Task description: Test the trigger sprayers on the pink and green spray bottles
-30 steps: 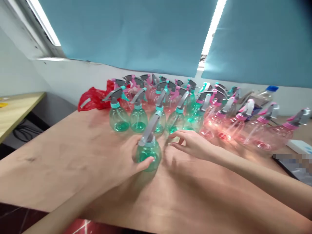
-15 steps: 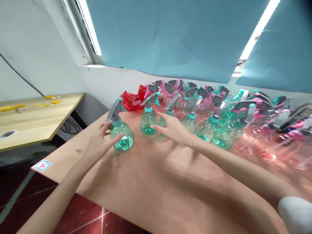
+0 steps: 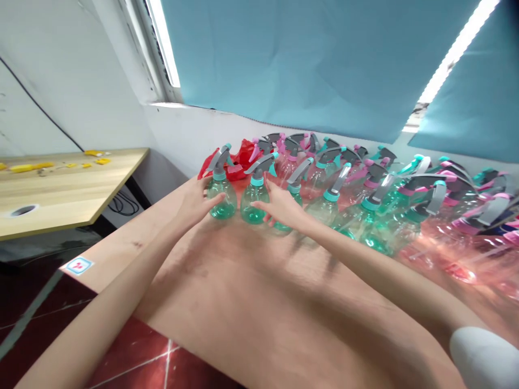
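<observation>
My left grip (image 3: 198, 201) is closed around the outermost green spray bottle (image 3: 222, 195), thumb across the front and fingers at its left side. This bottle is upright at the left end of the front row; whether its base bears on the surface (image 3: 227, 292), I cannot tell.

My right grip (image 3: 284, 206) is spread beside the adjacent green spray bottle (image 3: 254, 202), thumb overlapping its front. Whether it grasps that unit, I cannot tell. The two bottles stand side by side with a narrow gap between them.

A red plastic bag (image 3: 245, 153) lies behind both. Further units extend to the right, including a pink-collared spray bottle (image 3: 466, 225). A sticker (image 3: 79, 265) marks the surface's near left corner.
</observation>
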Tool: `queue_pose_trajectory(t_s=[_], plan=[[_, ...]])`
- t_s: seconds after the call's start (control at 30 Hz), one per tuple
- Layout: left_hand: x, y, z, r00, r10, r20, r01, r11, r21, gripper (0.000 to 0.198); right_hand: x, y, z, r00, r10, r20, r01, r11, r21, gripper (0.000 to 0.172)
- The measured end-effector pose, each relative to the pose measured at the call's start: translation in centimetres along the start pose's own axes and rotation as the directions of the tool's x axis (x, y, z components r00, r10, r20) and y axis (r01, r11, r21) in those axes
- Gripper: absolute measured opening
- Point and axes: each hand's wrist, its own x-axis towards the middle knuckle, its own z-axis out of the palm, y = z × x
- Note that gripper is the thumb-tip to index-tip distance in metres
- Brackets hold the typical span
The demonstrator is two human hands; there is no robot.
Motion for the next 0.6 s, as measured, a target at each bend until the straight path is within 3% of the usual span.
queue_pose_trajectory(t_s=[0.3,0.4,0.6], plan=[[0.4,0.3,0.6,0.999,0.026,0.044,-0.026,1.0,0.002,0.06,0.7,0.4,0.7,0.996,-0.062,-0.07,0.067,0.995,0.074,0.071],[0.3,0.3,0.6,0.998,0.024,0.052,-0.024,1.0,-0.001,0.06,1.0,0.3,0.9,0.995,-0.056,-0.078,0.061,0.995,0.073,0.073],[0.2,0.5,0.6,0.998,-0.001,0.055,0.001,1.0,-0.005,0.061,1.1,-0.1,1.0,0.998,-0.023,-0.062,0.026,0.999,0.036,0.062]])
